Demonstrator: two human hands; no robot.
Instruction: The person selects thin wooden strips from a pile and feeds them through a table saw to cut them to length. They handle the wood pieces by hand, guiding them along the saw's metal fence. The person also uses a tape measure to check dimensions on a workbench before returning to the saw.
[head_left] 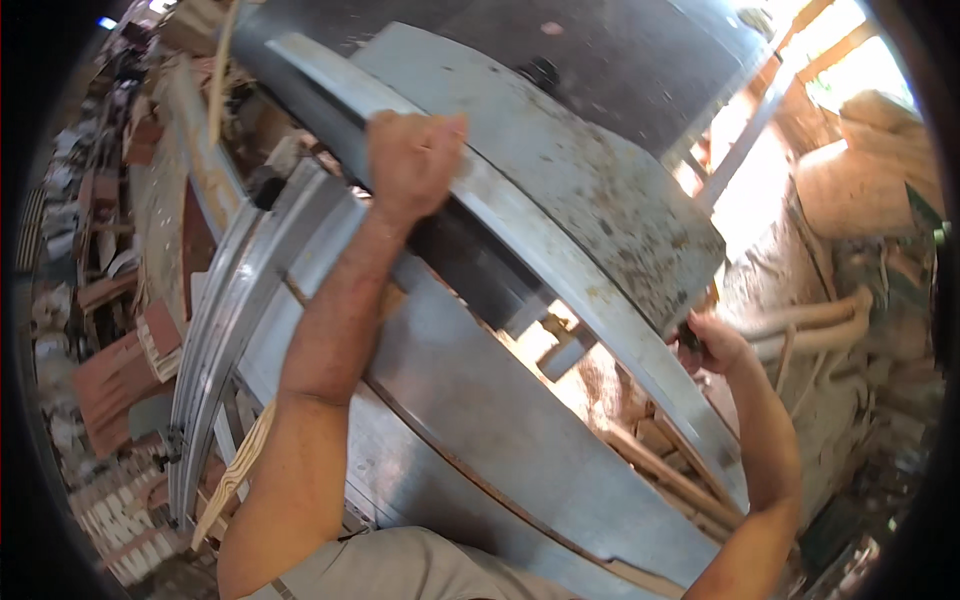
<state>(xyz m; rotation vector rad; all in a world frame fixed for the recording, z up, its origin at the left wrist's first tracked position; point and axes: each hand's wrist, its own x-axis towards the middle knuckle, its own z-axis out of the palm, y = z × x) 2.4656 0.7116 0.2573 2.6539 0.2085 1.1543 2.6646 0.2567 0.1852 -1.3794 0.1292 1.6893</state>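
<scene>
A long grey metal rail [590,275] runs slantwise across the machine from the upper left to the lower right. My left hand [412,165] is closed over its upper part, fingers wrapped round the edge. Against the rail's far side lies a speckled grey metal plate [600,185] with worn, stained patches. At the plate's right end, my right hand [718,345] pinches a small dark knob-like part [688,338]; its exact shape is hidden by the fingers. Below the rail stretches a smooth grey metal machine table [480,370], with a gap between the two.
A dark flat surface [620,60] lies beyond the plate. Curved metal guide rails [225,330] stand at the left, beside a pale wooden strip [240,470]. Wood offcuts [115,380] are piled farther left. Curved wooden pieces [820,325] and a tan sack-like bundle [855,190] are at the right.
</scene>
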